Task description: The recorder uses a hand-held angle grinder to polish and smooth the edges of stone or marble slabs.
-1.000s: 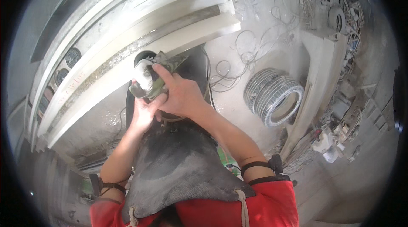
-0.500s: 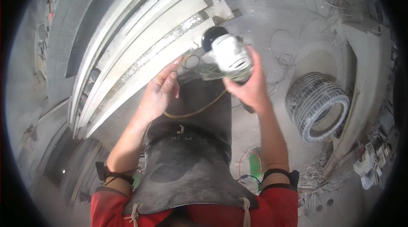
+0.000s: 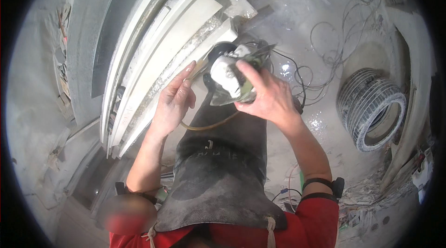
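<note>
My right hand is wrapped round a white angle grinder, whose body is partly covered by a loose greenish sheet. The tool's round black head faces the stacked pale slabs. To its left, my left hand has its index finger stretched along a thin yellowish hose, the thumb and other fingers bent against it. That hose shows past the fingertips and loops from below the hand across my dark apron toward the grinder. Its far end is hidden.
Long pale slabs lean in a stack at the left. Worn tyres lie on the floor at the right, with tangled cables beyond them. Wet patches shine on the grey floor.
The grinder has tilted and turned in my right hand, its head swinging slightly left and lower. My left hand keeps nearly the same pose. The surroundings have shifted rightward in view.
</note>
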Available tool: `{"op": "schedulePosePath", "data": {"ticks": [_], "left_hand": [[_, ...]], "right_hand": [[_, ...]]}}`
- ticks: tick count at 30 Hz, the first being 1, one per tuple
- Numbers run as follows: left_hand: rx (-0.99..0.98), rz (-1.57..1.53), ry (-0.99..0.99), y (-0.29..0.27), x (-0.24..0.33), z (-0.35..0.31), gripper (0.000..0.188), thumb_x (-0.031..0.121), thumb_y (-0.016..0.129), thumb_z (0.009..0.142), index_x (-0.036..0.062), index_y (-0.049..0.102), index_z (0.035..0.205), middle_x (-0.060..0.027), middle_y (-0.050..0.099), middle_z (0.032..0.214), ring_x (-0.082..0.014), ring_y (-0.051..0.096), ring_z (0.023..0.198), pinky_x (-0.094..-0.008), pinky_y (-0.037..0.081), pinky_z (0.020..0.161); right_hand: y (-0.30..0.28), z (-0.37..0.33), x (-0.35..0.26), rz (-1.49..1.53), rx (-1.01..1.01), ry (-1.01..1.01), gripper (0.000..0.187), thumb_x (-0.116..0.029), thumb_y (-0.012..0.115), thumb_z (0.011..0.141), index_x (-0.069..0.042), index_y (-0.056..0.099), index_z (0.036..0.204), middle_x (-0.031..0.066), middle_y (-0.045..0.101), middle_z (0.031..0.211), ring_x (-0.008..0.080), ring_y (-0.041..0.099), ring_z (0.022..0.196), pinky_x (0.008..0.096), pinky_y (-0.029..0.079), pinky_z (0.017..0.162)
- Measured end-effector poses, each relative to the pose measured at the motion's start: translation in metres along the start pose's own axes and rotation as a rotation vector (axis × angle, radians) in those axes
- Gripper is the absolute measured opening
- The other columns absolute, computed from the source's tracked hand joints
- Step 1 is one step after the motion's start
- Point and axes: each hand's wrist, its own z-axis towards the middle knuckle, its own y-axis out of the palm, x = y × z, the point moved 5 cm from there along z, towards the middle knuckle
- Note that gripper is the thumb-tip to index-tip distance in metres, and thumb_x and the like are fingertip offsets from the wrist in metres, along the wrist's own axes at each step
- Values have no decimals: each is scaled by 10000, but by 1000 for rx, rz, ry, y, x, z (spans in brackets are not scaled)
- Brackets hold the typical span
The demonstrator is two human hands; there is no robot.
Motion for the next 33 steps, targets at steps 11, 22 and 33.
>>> {"op": "schedulePosePath", "data": {"ticks": [11,22,33], "left_hand": [[45,84,-112,9,20,11,427,284,452,1093,105,502,1477,26,521,693,-65,503,660,-232,438,654],[39,100,-33,0,12,13,432,291,432,1098,168,457,1512,50,505,644,-19,350,500,-188,295,466],[33,143,-124,14,25,18,413,234,437,1094,106,497,1481,25,520,707,-64,505,675,-237,448,675]], "right_hand": [[-31,42,107,1091,-184,749,766,-269,738,826,1,371,1441,176,645,1021,220,676,811,335,571,592],[-12,0,12,32,-211,99,935,-261,890,634,-171,453,1455,183,666,1195,306,714,977,413,579,810],[-22,51,120,1170,-350,694,821,-352,746,827,-25,355,1470,175,601,1118,202,667,770,319,575,585]]}}
